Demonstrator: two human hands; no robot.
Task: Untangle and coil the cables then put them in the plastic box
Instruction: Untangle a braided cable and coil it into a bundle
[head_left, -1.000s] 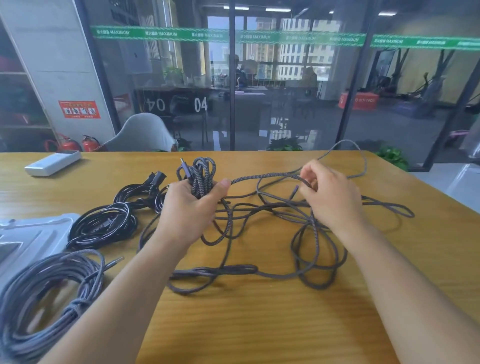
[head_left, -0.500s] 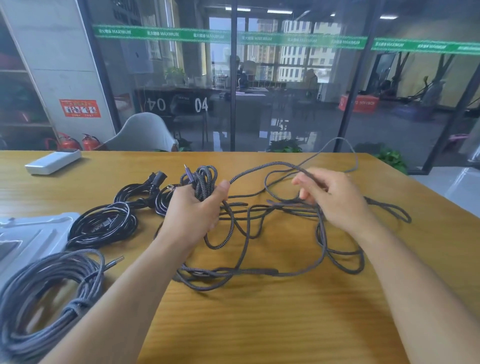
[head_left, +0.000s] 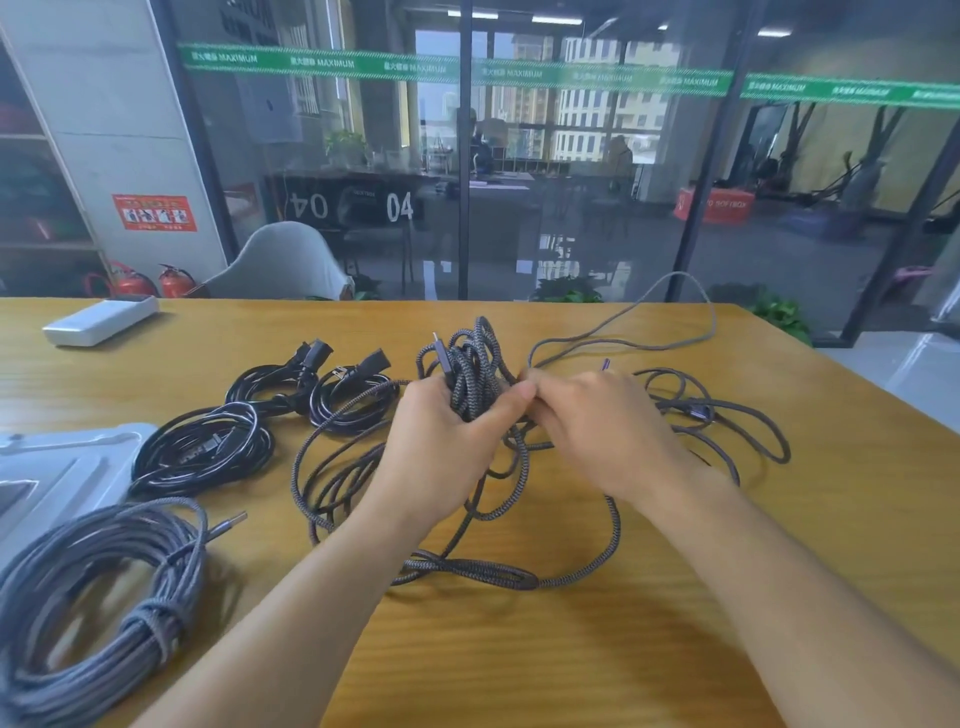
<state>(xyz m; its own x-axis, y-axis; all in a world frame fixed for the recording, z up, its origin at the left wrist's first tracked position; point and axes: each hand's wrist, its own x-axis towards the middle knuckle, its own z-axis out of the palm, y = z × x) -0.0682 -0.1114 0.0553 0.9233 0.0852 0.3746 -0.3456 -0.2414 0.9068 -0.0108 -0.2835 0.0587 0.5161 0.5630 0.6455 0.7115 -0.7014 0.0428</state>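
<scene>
Wooden table (head_left: 519, 649) fills the view. Grey coiled cable (head_left: 88, 587), tied w/ a wrap, sits at my near left, partly over the plastic box (head_left: 62, 467). Black power cables (head_left: 208, 447) lie coiled just beyond it. Braided cable (head_left: 467, 519) sprawls loose across the table centre, loops running under both my wrists & out to the right. My left hand (head_left: 441, 447) is curled round the gathered bunch of that cable; coils stick up above my fingers, thumb pressed on the front. My right hand (head_left: 597, 426) is right beside it, fingertips touching my left thumb & pinching a strand. White device (head_left: 98, 322) far left.
</scene>
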